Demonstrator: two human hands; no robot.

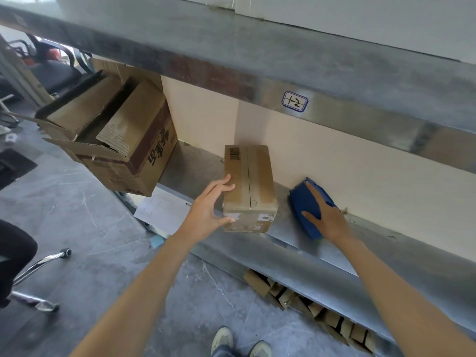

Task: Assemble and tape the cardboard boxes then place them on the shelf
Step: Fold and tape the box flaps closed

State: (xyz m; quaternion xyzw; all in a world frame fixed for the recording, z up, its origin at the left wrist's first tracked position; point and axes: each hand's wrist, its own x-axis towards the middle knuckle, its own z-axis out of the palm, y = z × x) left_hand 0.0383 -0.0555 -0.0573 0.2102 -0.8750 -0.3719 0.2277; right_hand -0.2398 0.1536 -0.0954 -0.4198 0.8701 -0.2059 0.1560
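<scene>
One box [257, 181], grasped by the left hand [213, 204] near the shelf [296, 243] edge mid-frame, may tip off; right hand [327, 217] rests flat on tape dispenser [304, 202].

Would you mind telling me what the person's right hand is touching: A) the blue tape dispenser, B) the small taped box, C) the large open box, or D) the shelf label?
A: the right hand lies on the blue tape dispenser, beside the small taped box that the left hand holds.

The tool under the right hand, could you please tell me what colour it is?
The tool is solid blue; the head view shows it best.
</scene>
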